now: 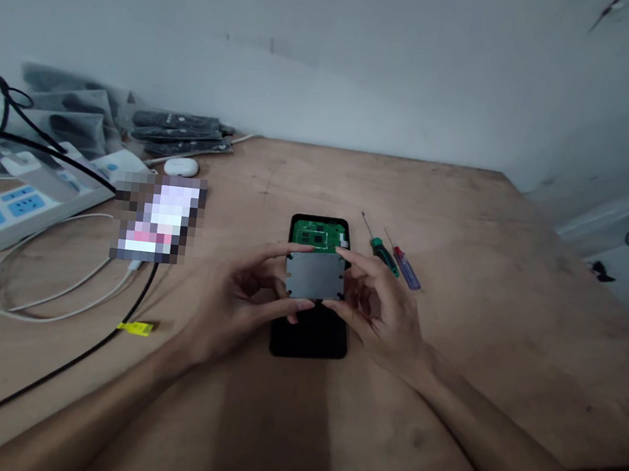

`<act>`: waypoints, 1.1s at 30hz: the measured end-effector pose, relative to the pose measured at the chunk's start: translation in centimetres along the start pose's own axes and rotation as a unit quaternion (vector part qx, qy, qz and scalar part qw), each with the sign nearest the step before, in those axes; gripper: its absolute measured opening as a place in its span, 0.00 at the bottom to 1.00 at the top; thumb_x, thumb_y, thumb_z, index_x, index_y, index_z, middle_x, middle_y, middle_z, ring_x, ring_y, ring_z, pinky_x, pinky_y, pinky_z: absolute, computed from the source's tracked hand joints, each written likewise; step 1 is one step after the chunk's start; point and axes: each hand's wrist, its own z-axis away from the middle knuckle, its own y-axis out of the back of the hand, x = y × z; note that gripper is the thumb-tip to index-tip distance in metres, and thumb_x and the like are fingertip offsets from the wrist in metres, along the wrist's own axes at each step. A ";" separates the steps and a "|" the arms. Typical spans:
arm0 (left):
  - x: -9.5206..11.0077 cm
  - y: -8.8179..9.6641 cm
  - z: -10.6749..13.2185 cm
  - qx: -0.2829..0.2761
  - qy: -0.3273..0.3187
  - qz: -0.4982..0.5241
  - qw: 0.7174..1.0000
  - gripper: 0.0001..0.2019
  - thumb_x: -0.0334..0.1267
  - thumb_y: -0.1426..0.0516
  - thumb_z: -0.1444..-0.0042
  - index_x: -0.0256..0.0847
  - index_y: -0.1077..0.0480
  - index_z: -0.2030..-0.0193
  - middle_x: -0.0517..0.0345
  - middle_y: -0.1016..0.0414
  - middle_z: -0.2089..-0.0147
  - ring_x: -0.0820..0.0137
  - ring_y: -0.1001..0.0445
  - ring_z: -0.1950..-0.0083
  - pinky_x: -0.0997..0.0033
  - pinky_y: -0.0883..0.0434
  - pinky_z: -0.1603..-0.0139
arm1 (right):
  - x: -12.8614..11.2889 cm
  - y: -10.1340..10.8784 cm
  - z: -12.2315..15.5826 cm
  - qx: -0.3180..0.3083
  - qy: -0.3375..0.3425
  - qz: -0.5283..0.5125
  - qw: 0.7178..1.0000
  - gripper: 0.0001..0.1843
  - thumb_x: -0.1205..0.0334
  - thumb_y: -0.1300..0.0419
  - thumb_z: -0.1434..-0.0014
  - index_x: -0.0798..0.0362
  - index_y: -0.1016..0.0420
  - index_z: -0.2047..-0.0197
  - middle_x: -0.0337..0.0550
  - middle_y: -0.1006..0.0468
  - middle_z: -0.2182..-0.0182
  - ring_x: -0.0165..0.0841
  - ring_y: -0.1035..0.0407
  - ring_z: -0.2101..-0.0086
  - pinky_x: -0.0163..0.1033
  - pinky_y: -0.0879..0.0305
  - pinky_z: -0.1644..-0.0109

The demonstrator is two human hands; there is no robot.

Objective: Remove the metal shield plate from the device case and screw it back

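Observation:
A black opened device (309,332) lies flat in the middle of the wooden table (482,298), its green circuit board (319,234) showing at the far end. Over it both hands hold a grey rectangular metal plate (315,274). My left hand (245,299) pinches the plate's left edge between thumb and fingers. My right hand (377,306) grips its right edge the same way. The plate hovers just above the device's middle.
Two small screwdrivers, green-handled (384,256) and red-and-blue-handled (406,268), lie right of the device. At the left are a white power strip (20,201), white and black cables (60,299), a white earbud case (181,167), a blurred-out object, and bagged parts (179,131) by the wall.

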 end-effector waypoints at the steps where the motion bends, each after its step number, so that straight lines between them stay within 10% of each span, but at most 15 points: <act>1: 0.0 0.0 0.0 0.007 -0.003 -0.012 1.000 0.31 0.35 0.25 0.39 0.52 0.25 0.31 0.61 0.15 0.62 0.73 0.15 0.65 0.79 0.19 0.60 | 0.0 0.0 0.0 0.000 -0.001 -0.003 1.000 0.32 0.55 0.30 0.28 0.40 0.34 0.25 0.40 0.22 0.56 0.31 0.26 0.68 0.39 0.25 0.63; 10: -0.5 0.0 0.2 0.026 -0.018 -0.056 0.998 0.30 0.38 0.23 0.42 0.53 0.22 0.34 0.54 0.15 0.44 0.65 0.17 0.47 0.74 0.20 0.53 | 0.1 0.3 0.2 0.000 0.007 -0.025 1.000 0.34 0.52 0.28 0.29 0.38 0.34 0.26 0.40 0.21 0.55 0.32 0.26 0.67 0.39 0.27 0.66; 33: -0.1 -1.2 1.5 0.021 -0.113 -0.179 0.977 0.24 0.41 0.26 0.39 0.50 0.20 0.37 0.54 0.14 0.49 0.61 0.17 0.52 0.58 0.19 0.44 | -1.5 0.1 0.2 -0.072 0.106 -0.032 0.991 0.40 0.41 0.33 0.28 0.49 0.37 0.21 0.33 0.29 0.70 0.32 0.32 0.74 0.39 0.28 0.65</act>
